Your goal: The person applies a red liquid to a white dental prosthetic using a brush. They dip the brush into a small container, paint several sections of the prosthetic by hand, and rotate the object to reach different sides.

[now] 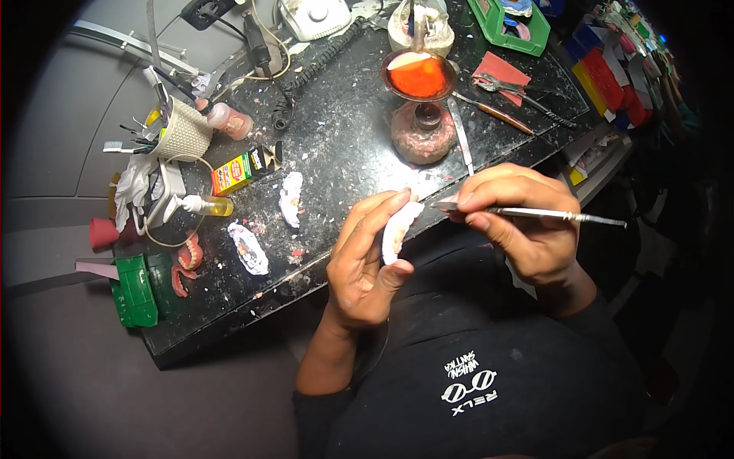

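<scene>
My left hand [365,264] holds a white plaster dental cast [399,228] upright between thumb and fingers, just off the front edge of the black speckled bench [336,138]. My right hand [520,222] pinches a thin metal carving tool [535,213] like a pen; its tip points left and meets the top of the cast. Both hands hover over my lap, above my black shirt.
On the bench lie two more white casts [291,197] [248,249], pink denture pieces [187,260], a green box [136,291], a small yellow box [233,174], a basket of tools [180,130], a bowl of orange wax on a stand [419,76], pliers on red card [501,80] and a green tray [508,27].
</scene>
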Demonstrator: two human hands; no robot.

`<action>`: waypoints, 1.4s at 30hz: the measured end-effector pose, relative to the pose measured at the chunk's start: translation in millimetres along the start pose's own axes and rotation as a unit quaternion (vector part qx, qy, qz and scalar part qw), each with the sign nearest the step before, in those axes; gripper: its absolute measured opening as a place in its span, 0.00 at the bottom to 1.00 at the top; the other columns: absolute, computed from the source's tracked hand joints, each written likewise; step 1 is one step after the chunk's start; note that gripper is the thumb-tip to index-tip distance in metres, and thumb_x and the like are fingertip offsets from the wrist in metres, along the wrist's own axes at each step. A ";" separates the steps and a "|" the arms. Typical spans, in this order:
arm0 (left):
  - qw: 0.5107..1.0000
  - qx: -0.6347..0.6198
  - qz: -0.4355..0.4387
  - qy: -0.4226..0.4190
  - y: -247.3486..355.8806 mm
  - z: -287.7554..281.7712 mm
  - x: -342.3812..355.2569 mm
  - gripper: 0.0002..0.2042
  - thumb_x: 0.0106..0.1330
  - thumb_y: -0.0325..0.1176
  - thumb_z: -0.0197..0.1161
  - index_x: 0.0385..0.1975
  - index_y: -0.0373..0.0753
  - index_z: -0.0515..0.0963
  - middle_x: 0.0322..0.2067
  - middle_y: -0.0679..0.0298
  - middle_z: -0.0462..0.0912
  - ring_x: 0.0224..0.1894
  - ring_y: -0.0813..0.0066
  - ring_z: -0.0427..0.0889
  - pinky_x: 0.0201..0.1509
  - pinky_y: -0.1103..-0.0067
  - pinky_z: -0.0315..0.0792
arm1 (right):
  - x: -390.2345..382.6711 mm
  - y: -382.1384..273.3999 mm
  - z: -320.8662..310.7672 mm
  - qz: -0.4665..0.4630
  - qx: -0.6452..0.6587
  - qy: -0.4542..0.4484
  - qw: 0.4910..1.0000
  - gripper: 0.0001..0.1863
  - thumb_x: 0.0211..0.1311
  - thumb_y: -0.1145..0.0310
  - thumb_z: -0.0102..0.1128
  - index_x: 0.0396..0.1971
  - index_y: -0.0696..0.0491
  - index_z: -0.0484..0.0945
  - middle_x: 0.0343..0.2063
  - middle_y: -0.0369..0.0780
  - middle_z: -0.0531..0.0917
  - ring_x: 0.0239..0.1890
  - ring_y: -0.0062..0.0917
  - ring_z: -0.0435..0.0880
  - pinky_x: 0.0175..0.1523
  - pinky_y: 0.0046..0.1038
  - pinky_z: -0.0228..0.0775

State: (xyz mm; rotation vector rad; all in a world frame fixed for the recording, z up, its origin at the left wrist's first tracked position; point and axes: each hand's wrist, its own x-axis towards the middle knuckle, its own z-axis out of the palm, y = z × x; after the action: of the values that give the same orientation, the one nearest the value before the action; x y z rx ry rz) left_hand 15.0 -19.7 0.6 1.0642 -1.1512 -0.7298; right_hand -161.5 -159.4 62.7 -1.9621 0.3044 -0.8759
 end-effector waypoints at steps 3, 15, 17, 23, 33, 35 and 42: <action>0.999 -0.001 -0.038 -0.023 -2.3 -2.8 -3.5 0.38 0.73 0.59 0.49 0.62 0.23 0.67 0.57 0.47 0.70 0.59 0.62 0.73 0.63 0.71 0.69 | 2.9 -1.0 5.6 -0.042 -0.004 -0.015 0.999 0.08 0.55 0.82 0.68 0.36 0.63 0.84 0.33 0.46 0.87 0.37 0.33 0.88 0.43 0.28 0.79; 0.966 -0.249 -0.071 0.019 -2.3 5.2 -8.2 0.28 0.66 0.41 0.57 0.60 0.32 0.58 0.53 0.41 0.68 0.55 0.62 0.71 0.64 0.70 0.62 | -0.9 0.6 24.7 -0.096 -0.027 -0.033 0.994 0.10 0.55 0.79 0.71 0.38 0.61 0.82 0.35 0.47 0.86 0.37 0.34 0.88 0.41 0.27 0.81; 0.963 -0.262 -0.065 0.002 -7.3 0.3 -9.0 0.27 0.67 0.41 0.56 0.60 0.33 0.58 0.54 0.42 0.68 0.55 0.61 0.71 0.63 0.69 0.63 | -0.8 2.9 25.9 -0.107 -0.043 -0.037 0.993 0.10 0.56 0.79 0.71 0.38 0.61 0.82 0.34 0.46 0.86 0.36 0.33 0.88 0.41 0.28 0.81; 0.947 -0.317 -0.054 -0.011 -12.7 -2.2 -6.4 0.25 0.68 0.41 0.56 0.58 0.36 0.57 0.50 0.40 0.70 0.50 0.61 0.74 0.56 0.69 0.69 | 1.1 -1.3 20.2 -0.091 -0.043 -0.045 0.994 0.10 0.56 0.80 0.70 0.38 0.61 0.82 0.34 0.46 0.87 0.36 0.34 0.89 0.41 0.29 0.81; 0.927 -0.371 -0.058 -0.016 -17.7 -5.8 0.3 0.23 0.71 0.46 0.52 0.55 0.34 0.60 0.46 0.39 0.72 0.41 0.59 0.76 0.47 0.69 0.72 | 7.5 71.7 -48.0 0.200 -0.429 0.070 0.878 0.16 0.61 0.64 0.68 0.24 0.59 0.74 0.17 0.41 0.75 0.18 0.25 0.71 0.27 0.30 0.65; 0.933 -0.355 -0.057 -0.005 -20.3 -6.3 1.1 0.24 0.71 0.47 0.52 0.55 0.33 0.61 0.46 0.38 0.72 0.39 0.57 0.76 0.45 0.68 0.72 | 9.6 66.2 -39.8 0.127 -0.464 0.120 0.869 0.15 0.60 0.64 0.70 0.26 0.59 0.75 0.20 0.41 0.78 0.19 0.28 0.73 0.28 0.32 0.67; 0.968 -0.233 -0.089 0.013 -16.4 -6.5 -3.7 0.23 0.69 0.34 0.53 0.59 0.25 0.62 0.51 0.42 0.74 0.46 0.58 0.80 0.52 0.68 0.75 | -6.6 54.9 -6.3 0.253 -0.273 0.055 0.927 0.12 0.54 0.72 0.71 0.35 0.62 0.80 0.21 0.42 0.80 0.25 0.27 0.80 0.34 0.30 0.72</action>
State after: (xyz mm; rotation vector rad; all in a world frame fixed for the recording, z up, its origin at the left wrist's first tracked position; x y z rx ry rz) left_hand 21.2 -20.5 -16.3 0.7785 -0.8105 -1.0635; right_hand -163.1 -189.3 15.8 -2.1719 1.1700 -0.5933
